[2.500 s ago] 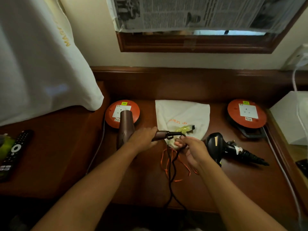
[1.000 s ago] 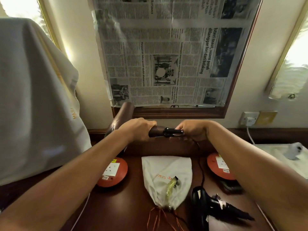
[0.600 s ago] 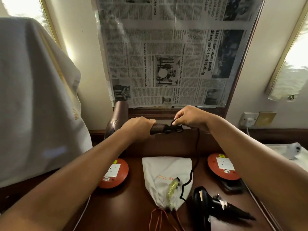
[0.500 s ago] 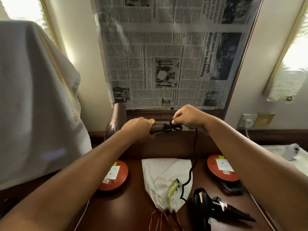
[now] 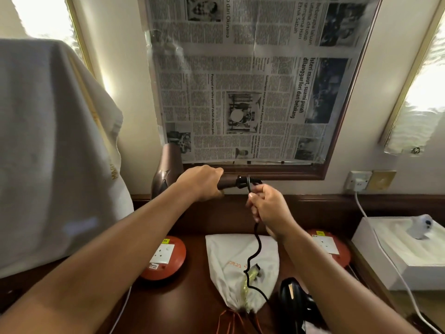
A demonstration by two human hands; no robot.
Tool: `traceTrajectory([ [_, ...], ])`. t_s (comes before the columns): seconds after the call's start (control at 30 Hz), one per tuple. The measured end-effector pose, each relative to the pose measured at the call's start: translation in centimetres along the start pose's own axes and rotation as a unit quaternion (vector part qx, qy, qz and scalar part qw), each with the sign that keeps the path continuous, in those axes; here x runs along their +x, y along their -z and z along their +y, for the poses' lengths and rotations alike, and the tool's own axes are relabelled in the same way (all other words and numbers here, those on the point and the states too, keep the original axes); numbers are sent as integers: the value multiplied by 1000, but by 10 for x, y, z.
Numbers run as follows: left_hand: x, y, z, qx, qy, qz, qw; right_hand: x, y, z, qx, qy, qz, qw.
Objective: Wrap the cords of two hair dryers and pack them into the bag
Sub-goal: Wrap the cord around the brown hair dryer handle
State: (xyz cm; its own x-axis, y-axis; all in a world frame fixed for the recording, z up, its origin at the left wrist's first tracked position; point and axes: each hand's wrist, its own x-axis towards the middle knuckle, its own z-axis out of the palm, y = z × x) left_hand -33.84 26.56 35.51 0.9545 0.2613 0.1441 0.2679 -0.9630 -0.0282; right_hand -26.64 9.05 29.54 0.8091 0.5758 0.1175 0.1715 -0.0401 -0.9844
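My left hand point(image 5: 201, 183) grips the handle of a brown hair dryer point(image 5: 168, 169) held up in the air above the desk. Its black cord point(image 5: 256, 247) leaves the handle end, loops there and runs down through my right hand point(image 5: 268, 208), which grips it just below the handle. The cord hangs on over a white drawstring bag point(image 5: 228, 251) lying flat on the wooden desk point(image 5: 192, 297), orange strings toward me. A second, black hair dryer point(image 5: 292, 302) lies on the desk right of the bag, partly behind my right forearm.
Two round orange socket reels flank the bag, one at the left point(image 5: 166, 257) and one at the right point(image 5: 328, 245). A white box point(image 5: 395, 256) with a white cable sits at far right. A white cloth point(image 5: 53, 153) hangs at left. Newspaper covers the framed mirror point(image 5: 255, 80).
My right hand has dropped from above the handle end to below it, drawing the cord round the end. Earlier the dryer was lifted off the desk.
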Motion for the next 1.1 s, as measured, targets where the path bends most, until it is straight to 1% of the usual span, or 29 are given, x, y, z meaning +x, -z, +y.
traceTrajectory([
  [0.13, -1, 8, 2, -3, -11, 17, 1000, -17, -3, 14, 130, -73, -35, 988],
  [0.23, -1, 13, 5, -6, -26, 19, 999, -17, -2, 26, 150, -95, -72, 981],
  [0.37, -2, 18, 6, -17, -31, 2, 999, -7, 7, 40, 225, -97, -147, 958],
  [0.43, -4, 21, 5, -23, -34, -2, 999, -1, 12, 42, 223, -107, -176, 953],
  [0.53, -7, 24, 8, -26, -45, -1, 999, 13, 20, 41, 156, -114, -179, 965],
  [0.63, -9, 26, 10, -36, -52, -8, 998, 27, 28, 32, 51, -88, -168, 980],
  [0.73, -11, 29, 9, -35, -56, -10, 998, 38, 37, 17, -59, -57, -143, 986],
  [0.83, -11, 31, 12, -12, -70, -15, 997, 49, 44, 3, -141, -56, -113, 982],
  [0.9, -10, 32, 13, 6, -77, -24, 997, 55, 49, -9, -219, -51, -87, 971],
  [0.97, -9, 32, 12, 23, -79, -26, 996, 62, 55, -23, -278, -25, -71, 958],
  [1.1, -8, 30, 13, 59, -82, -26, 995, 68, 64, -52, -295, 22, -61, 953],
])
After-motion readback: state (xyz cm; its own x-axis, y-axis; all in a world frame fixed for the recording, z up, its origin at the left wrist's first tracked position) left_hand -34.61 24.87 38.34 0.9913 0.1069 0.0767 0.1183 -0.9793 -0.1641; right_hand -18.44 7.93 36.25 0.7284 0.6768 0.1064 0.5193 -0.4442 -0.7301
